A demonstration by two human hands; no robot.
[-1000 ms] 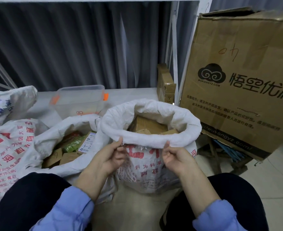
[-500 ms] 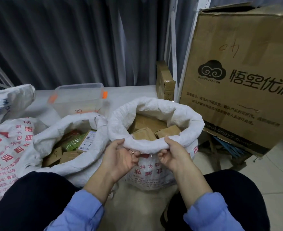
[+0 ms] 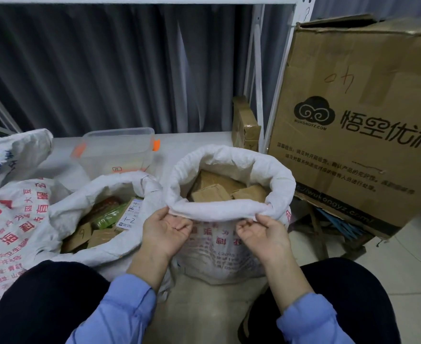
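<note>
Pinched in curled fingers of left hand and right hand alike, at equal reach: near rolled rim of the upright white sack between the knees, lying crosswise just above both palms.

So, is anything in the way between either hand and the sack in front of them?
Nothing visible. The left hand and the right hand both grip the near rolled rim of the white sack, with nothing in between. Its mouth stands open over the brown boxes inside.

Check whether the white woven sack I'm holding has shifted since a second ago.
No. The white woven sack stands where it did, left of the large printed cardboard carton.
</note>
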